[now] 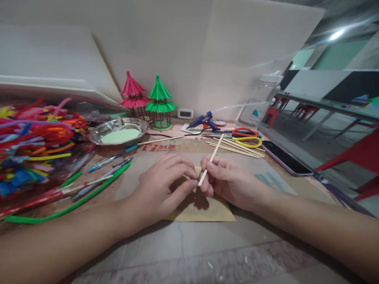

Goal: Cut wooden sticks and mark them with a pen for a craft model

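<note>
A thin pale wooden stick (217,150) slants up and away from my right hand (226,173), which pinches it near its lower end between thumb and fingers. Close by on the left, my left hand (168,183) has its fingers bent, with thumb and index tips nearly together beside the stick's lower end. Whatever those tips may hold is too small or hidden to make out. Beneath both hands lies a yellow sheet of paper (207,215), on top of a translucent sheet (130,185).
Loose wooden sticks (237,148), scissors (247,133) and a blue glue gun (204,121) lie behind. Two pipe-cleaner pagodas, pink (133,94) and green (160,102), stand near a metal dish (94,136). Colourful pipe cleaners (35,138) pile left; a phone (286,157) lies right.
</note>
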{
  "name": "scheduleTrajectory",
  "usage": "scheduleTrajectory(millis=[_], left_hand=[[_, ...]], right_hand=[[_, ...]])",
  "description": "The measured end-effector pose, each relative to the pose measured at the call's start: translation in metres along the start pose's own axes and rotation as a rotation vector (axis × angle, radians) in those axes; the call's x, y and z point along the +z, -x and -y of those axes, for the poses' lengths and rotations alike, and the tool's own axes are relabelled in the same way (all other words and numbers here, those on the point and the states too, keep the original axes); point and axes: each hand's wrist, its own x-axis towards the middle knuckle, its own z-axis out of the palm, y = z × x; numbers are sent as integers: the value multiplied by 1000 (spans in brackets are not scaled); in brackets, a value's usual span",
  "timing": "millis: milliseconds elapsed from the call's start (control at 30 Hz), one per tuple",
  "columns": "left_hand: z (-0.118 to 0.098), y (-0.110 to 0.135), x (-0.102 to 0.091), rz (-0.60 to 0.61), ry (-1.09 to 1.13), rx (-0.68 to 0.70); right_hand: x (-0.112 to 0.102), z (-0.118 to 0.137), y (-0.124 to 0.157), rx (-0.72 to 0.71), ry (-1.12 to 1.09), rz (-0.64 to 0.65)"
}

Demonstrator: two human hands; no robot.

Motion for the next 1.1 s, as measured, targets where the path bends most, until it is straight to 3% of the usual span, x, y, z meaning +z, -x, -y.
scheduleTrajectory(millis=[467,867,967,1033,1100], left_hand=[[4,2,3,-29,17,38],[1,2,1,3,-31,75],[10,-2,-7,-24,-138,62],[27,-7,-15,-43,-275,8],[50,-10,-24,12,-456,-65]], right_hand=[[0,2,2,59,-229,24],[2,3,3,5,-186,32],[0,6,0,-88,-169,-171],[-3,9,-3,-84,-187,-404],[-7,12,-6,-35,-211,-578]])
